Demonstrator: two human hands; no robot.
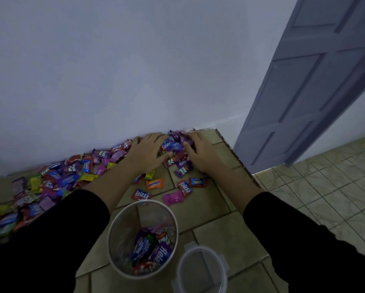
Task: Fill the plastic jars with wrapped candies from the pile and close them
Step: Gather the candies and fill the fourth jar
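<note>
A clear plastic jar (pixel 114 246) stands open near me on the tiled floor, with several wrapped candies at its bottom. Its clear lid (pixel 202 271) lies flat just right of it. A long pile of wrapped candies (pixel 56 180) runs along the foot of the wall to the left. My left hand (pixel 147 153) and my right hand (pixel 200 153) reach to the far end of the pile, cupped around a heap of candies (pixel 174 145) between them, fingers curled onto the wrappers. Loose candies (pixel 154 183) lie between the hands and the jar.
A white wall (pixel 135 70) rises right behind the candies. A grey panelled door (pixel 304 92) stands at the right. The surface edge (pixel 236 155) drops to a lower tiled floor (pixel 325 187) on the right.
</note>
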